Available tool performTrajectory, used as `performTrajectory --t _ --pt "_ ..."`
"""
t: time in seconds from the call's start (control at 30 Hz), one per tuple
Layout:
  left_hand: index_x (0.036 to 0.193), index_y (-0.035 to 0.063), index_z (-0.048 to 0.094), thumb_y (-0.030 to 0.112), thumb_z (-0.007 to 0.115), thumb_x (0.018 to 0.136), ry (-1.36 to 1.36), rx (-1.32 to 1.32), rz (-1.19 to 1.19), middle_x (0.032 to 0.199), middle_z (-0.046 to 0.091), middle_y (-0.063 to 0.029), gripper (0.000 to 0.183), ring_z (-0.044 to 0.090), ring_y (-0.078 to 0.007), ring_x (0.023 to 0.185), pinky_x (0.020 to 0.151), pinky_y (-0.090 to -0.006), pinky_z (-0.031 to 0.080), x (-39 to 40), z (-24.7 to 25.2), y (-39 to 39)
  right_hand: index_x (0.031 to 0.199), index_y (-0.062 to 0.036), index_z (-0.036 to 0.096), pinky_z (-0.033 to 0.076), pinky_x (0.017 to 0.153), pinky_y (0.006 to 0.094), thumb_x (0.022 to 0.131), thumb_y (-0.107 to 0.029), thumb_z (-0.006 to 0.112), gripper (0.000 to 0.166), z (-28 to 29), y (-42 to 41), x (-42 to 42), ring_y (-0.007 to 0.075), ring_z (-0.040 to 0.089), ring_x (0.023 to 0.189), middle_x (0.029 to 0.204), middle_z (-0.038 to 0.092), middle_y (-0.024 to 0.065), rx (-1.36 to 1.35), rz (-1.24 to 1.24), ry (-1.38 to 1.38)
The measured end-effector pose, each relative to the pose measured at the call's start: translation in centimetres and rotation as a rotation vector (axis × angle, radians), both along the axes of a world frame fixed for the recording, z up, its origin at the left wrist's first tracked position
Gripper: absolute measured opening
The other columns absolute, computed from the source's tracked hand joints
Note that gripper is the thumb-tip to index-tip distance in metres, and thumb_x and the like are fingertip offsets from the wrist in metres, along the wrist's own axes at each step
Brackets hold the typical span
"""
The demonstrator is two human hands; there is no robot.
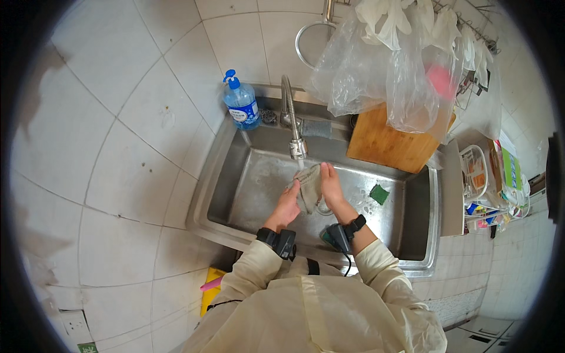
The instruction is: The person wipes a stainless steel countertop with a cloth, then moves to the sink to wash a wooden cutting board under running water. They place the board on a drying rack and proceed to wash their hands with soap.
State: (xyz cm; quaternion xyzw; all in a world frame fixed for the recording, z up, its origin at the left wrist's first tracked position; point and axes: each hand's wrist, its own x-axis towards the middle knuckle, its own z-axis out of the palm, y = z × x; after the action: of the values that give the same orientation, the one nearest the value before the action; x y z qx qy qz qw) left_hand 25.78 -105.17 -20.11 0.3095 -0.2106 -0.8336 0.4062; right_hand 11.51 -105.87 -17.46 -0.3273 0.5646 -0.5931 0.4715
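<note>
Both of my hands hold a greyish-beige cloth (pixel 311 187) over the stainless steel sink (pixel 256 189). My left hand (pixel 288 205) grips its left side, thumb on top. At the cloth's right edge, my right hand (pixel 332 187) has its fingers pressed together along the fabric. A thin stream of water (pixel 301 164) runs from the flexible-neck faucet (pixel 298 148) just above the cloth. The drain (pixel 324 207) is partly hidden behind cloth and hand. On the sink floor, right of my hands, lies a green scouring pad (pixel 379 194).
A blue pump bottle (pixel 241 101) stands at the back left corner beside a steel wool scrubber (pixel 267 116). A grey cloth (pixel 317 129) lies on the back ledge. The wooden cutting board (pixel 384 139) leans at the back right under hanging plastic bags (pixel 410 84). Tiled wall (pixel 128 176) borders the left.
</note>
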Motion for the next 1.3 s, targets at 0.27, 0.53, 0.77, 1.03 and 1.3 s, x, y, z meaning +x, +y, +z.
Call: performTrajectory --t 0.27,0.53,0.77,1.03,1.3 --pt "0.126 0.0019 0.048 0.037 0.051 0.096 -0.447 0.016 0.086 0.118 0.056 -0.0067 0.046 0.052 -0.0164 0.106 0.090 -0.0298 0.040 0.2 2.8 0.8 0.091 -0.0027 0.064 0.042 0.063 0.0238 0.092 -0.027 0.059 0.024 5.3 -0.9 -4.1 0.0069 0.049 0.068 0.077 0.058 -0.0035 0.137 0.154 -0.233" --pt "0.123 0.0045 0.050 0.043 0.051 0.094 -0.268 -0.048 0.046 0.117 0.055 -0.0039 0.048 0.049 -0.0142 0.107 0.091 -0.0286 0.038 0.0 3.0 0.1 0.091 -0.0003 0.063 0.046 0.068 0.0314 0.087 -0.017 0.059 0.018 2.3 0.0 1.5 0.0157 0.056 0.072 0.080 0.063 0.0078 0.122 0.347 0.455" --pt "0.104 0.0111 0.059 0.040 0.059 0.088 -0.104 0.045 -0.024 0.092 0.062 -0.0017 0.033 0.059 -0.0131 0.085 0.078 -0.0275 0.047 1.7 0.9 -1.4 0.101 0.0035 0.059 0.047 0.075 0.0420 0.074 -0.016 0.061 0.033 3.5 1.9 4.8 0.0361 0.061 0.085 0.092 0.063 0.0237 0.002 0.746 0.766" --pt "0.106 0.0090 0.058 0.035 0.060 0.087 -0.234 0.105 -0.074 0.091 0.063 -0.0055 0.032 0.062 -0.0169 0.079 0.070 -0.0314 0.051 0.1 3.1 -2.5 0.110 0.0025 0.055 0.047 0.085 0.0305 0.078 -0.002 0.055 0.032 3.3 4.7 2.5 0.0219 0.062 0.093 0.109 0.062 0.0159 -0.098 0.564 -0.228" --pt "0.116 0.0071 0.052 0.025 0.045 0.096 -0.060 -0.039 0.028 0.108 0.061 -0.0094 0.028 0.062 -0.0204 0.094 0.080 -0.0360 0.051 -0.5 2.1 -4.1 0.130 -0.0053 0.047 0.043 0.093 0.0302 0.081 0.004 0.052 0.050 -1.0 3.9 -0.9 0.0212 0.055 0.110 0.122 0.056 0.0126 0.008 0.179 -0.390"
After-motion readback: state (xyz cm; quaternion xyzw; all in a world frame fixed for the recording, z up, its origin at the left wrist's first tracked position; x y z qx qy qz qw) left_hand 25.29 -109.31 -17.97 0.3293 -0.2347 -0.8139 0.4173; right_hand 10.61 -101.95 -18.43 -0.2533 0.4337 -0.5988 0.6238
